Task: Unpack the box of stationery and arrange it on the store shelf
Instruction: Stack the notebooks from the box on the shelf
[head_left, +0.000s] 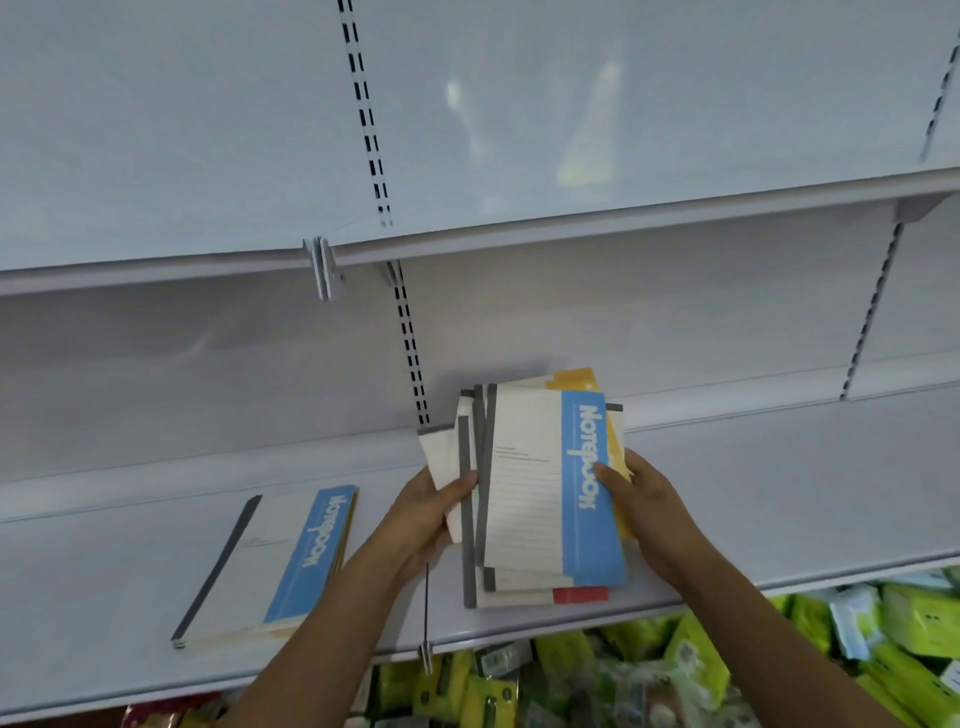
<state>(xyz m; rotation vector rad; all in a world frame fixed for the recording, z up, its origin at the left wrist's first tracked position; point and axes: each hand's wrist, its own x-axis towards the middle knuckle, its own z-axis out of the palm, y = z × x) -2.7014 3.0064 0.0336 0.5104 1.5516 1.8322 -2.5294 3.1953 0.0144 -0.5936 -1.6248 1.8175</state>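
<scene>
While both hands hold a fanned bundle of notebooks (540, 493) over the white shelf (753, 499), its lower edge sits near the shelf's front lip. The left hand (431, 514) grips the bundle's left side, thumb across a grey spine; the right hand (644, 514) clasps the right side, thumb pressed on the blue band of the top cover. That band reads "Notebook" in white letters running along its length. Beneath the top cover, yellow and red edges of other notebooks peek out.

To the left of the bundle, a second small stack of notebooks (265, 566) lies flat on the same shelf, dark spine toward the left, its top cover carrying the same blue "Notebook" band. The finer print on both covers is too blurred to read.

Below the shelf, a lower level is packed with green and yellow packets (691, 670), their labels unreadable. Above the bundle runs another white shelf board (623, 218), with slotted uprights (410, 343) behind.
</scene>
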